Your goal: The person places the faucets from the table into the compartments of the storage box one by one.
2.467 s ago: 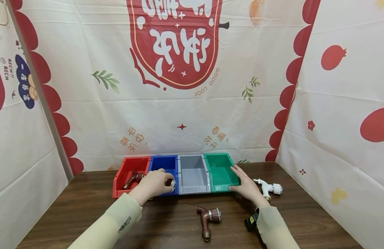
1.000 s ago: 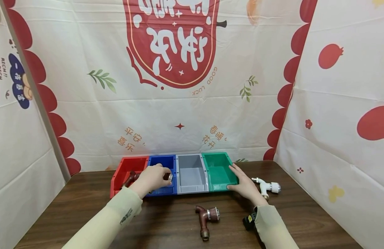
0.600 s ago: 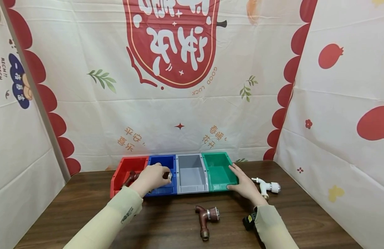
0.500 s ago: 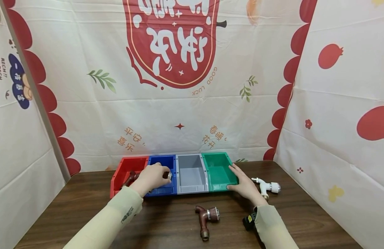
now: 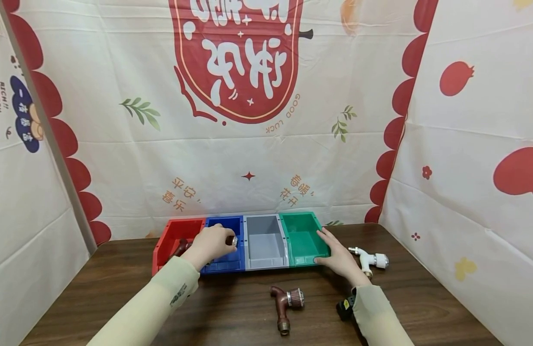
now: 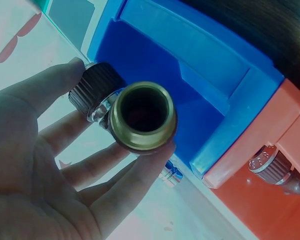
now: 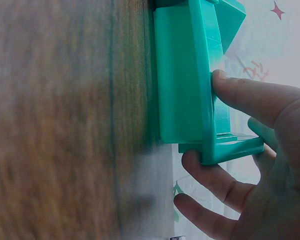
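Note:
My left hand [image 5: 212,244] grips a dark brown tap [image 6: 145,117] over the blue bin [image 6: 210,60]. In the left wrist view the tap's brass threaded end faces the camera, and its ribbed knob [image 6: 96,89] lies at the thumb. At the row's right end, my right hand [image 5: 340,257] holds the front corner of the green bin [image 7: 182,75]. Its thumb touches the front rim and fingers lie along the outer side. Another brown tap [image 5: 182,246] lies in the red bin [image 5: 171,235], partly hidden behind the left hand.
A third brown tap [image 5: 283,307] lies on the wooden table [image 5: 232,312] in front of the bins. Right of the right hand lies a white tap [image 5: 368,259]. Between the blue and green bins stands a grey bin [image 5: 266,240]. A printed cloth [image 5: 249,154] hangs behind.
The left hand, still gripping the tap, has shifted slightly back over the blue bin. The right hand stays at the green bin. The head view has shifted slightly.

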